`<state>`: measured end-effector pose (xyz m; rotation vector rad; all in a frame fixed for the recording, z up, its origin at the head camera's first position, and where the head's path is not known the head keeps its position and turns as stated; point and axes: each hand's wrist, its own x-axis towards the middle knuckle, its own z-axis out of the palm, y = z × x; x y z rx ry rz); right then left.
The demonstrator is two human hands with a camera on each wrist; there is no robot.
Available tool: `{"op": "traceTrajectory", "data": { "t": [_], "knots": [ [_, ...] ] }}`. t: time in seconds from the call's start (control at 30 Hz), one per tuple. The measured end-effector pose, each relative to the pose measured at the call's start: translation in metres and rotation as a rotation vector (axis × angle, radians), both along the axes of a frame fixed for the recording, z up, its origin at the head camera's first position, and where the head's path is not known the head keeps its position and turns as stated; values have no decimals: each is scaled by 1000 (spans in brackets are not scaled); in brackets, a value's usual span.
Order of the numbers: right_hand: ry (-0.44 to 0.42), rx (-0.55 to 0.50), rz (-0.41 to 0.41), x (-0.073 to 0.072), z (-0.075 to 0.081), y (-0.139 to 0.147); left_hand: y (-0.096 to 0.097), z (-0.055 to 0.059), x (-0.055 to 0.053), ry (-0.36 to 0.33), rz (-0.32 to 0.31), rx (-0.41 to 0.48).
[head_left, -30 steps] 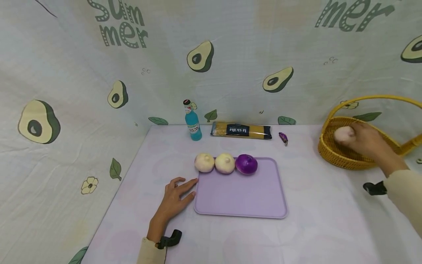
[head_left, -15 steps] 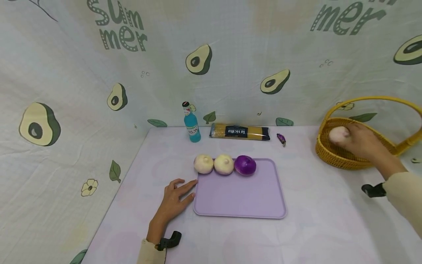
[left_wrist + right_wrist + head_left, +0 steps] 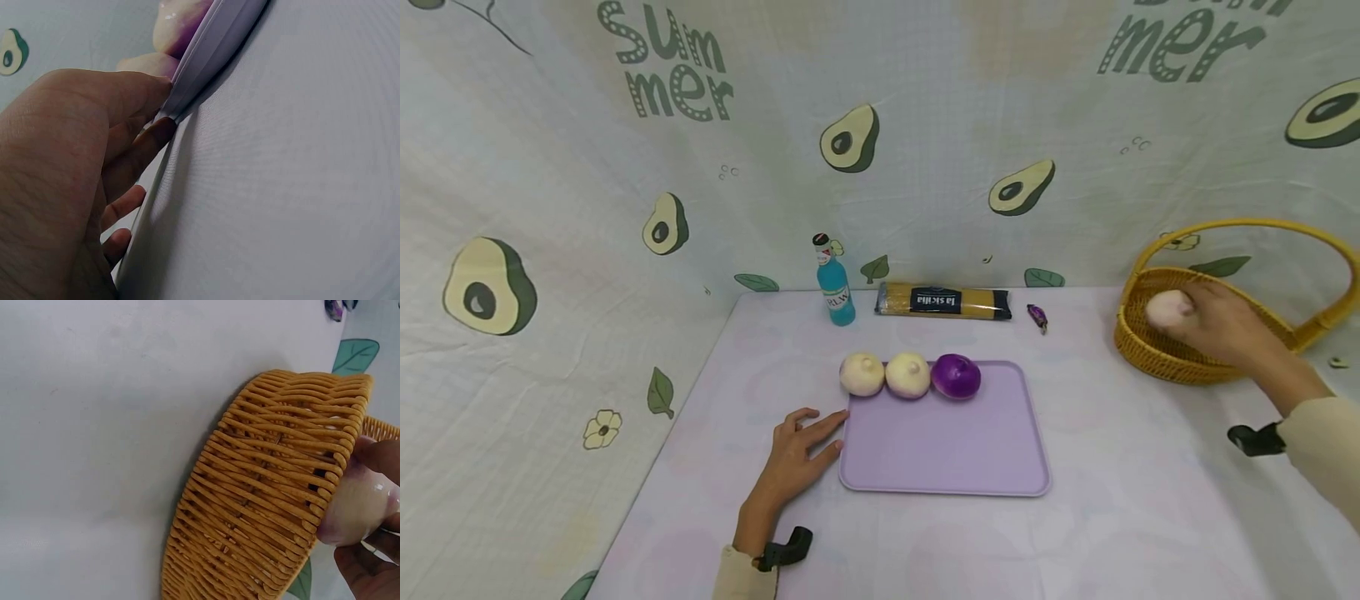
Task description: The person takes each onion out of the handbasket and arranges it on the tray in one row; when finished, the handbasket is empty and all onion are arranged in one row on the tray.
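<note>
My right hand [image 3: 1225,329] grips a pale onion-like bulb [image 3: 1168,309] tinged with purple, just inside the yellow wicker basket [image 3: 1172,368] on the right. In the right wrist view, fingers and thumb hold the bulb [image 3: 355,509] at the basket's rim [image 3: 340,464]. My left hand [image 3: 797,454] lies at the left edge of the lilac tray [image 3: 947,450], its fingertips touching the rim. Two pale bulbs [image 3: 862,374] and a dark purple onion [image 3: 956,377] sit in a row along the tray's far edge.
Behind the tray stand a blue bottle [image 3: 836,292] and a pack of spaghetti [image 3: 943,301] lying flat. A small purple wrapped item [image 3: 1037,318] lies right of the pack. A patterned cloth [image 3: 925,150] hangs behind the table. The basket has a tall handle [image 3: 1262,222].
The head view has shifted slightly. My right hand still holds the pale bulb in the basket, with barely any movement. The left hand stays at the tray's edge.
</note>
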<state>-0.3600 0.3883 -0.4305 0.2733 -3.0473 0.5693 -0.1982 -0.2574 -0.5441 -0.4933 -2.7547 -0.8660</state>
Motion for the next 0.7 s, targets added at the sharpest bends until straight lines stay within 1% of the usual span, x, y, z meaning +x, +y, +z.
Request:
{"op": "traceTrajectory", "data": {
  "t": [0.23, 0.3, 0.5, 0.7],
  "knots": [
    [-9, 12, -7, 5, 2, -1, 1, 1, 0, 20, -1, -12],
    [-9, 12, 2, 6, 2, -2, 1, 2, 0, 12, -1, -6],
    [29, 19, 37, 10, 4, -7, 1, 3, 1, -5, 2, -5],
    [50, 17, 47, 14, 6, -11, 0, 2, 1, -22, 5, -16]
  ]
}}
